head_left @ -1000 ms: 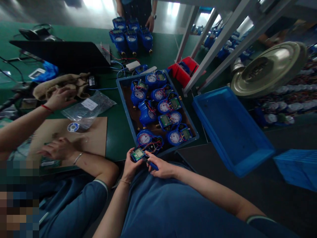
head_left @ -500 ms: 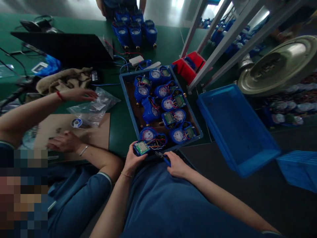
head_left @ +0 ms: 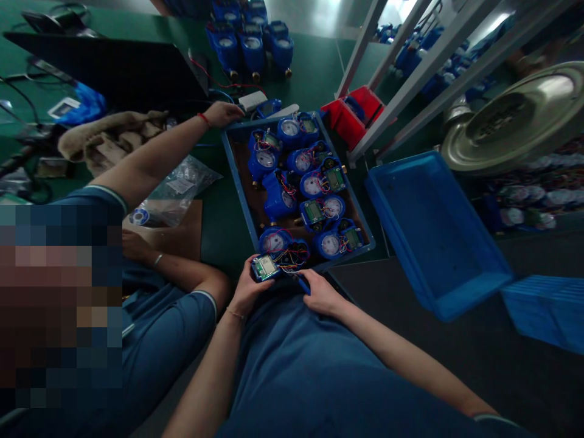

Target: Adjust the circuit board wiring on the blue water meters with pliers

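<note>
My left hand (head_left: 247, 289) is closed around a small display module (head_left: 265, 266) with a green circuit board and a pale screen, tilted up at the tray's near edge. Coloured wires (head_left: 288, 260) run from it to a blue water meter (head_left: 274, 241) in the near left corner of the tray. In my right hand (head_left: 321, 294) are blue-handled pliers (head_left: 302, 283), their tips by the wires just right of the module. Whether the jaws touch a wire I cannot tell. Several more blue meters with round dials and displays lie in the blue tray (head_left: 239, 182).
A co-worker's hand (head_left: 223, 114) reaches to the tray's far left corner. Left of the tray lie a plastic bag (head_left: 189, 179), a solder spool (head_left: 139, 216) and a cloth (head_left: 103, 143). A laptop (head_left: 104, 73), red bin (head_left: 353, 115), metal frame and blue crate (head_left: 438, 237) stand around.
The pliers have moved up and left to the wires beside the module. The module has shifted slightly right and up. The co-worker's arm has swung over to the tray's far corner.
</note>
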A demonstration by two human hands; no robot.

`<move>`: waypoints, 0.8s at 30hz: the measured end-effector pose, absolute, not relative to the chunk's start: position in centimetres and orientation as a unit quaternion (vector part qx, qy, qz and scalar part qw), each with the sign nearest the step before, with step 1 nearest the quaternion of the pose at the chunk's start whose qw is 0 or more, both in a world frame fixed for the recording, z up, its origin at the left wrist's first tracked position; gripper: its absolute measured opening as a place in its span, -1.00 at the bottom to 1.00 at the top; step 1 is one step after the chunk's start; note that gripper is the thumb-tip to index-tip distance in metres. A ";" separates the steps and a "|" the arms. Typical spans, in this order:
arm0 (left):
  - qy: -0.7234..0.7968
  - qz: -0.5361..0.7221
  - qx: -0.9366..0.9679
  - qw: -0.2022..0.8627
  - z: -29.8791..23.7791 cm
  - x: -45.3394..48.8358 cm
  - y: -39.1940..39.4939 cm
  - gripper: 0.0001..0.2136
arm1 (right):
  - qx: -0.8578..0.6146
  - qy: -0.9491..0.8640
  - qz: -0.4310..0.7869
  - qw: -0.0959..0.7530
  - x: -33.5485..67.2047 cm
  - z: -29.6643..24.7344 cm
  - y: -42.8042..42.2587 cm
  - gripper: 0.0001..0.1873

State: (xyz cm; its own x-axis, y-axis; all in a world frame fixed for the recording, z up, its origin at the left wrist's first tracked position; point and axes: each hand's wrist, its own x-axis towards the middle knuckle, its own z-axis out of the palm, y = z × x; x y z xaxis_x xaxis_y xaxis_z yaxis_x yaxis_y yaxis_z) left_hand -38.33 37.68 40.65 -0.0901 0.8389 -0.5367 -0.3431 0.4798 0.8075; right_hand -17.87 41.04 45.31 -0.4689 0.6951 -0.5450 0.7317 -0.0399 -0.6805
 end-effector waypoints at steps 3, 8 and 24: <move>0.569 0.463 0.223 0.642 40.8 -38.3 37.8 -0.26 | 0.513 0.693 -0.506 0.023 -18.1 45.3 41.1 -0.39; 0.568 0.452 0.244 0.643 41.4 -38.5 38.0 -0.25 | 0.514 0.702 -0.492 0.027 -18.3 44.7 41.2 -0.36; 0.574 0.408 0.365 0.609 41.3 -39.3 38.5 -0.27 | 0.429 0.633 -0.636 0.102 -18.2 45.3 43.2 -0.49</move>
State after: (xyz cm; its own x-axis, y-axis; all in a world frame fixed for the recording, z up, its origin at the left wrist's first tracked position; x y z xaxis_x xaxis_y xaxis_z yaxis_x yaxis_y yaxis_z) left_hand -39.26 38.46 41.29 0.0079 0.9159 -0.4013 -0.0788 0.4006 0.9129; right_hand -18.23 43.21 45.25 -0.6112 0.4123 -0.6756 0.6733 -0.1780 -0.7177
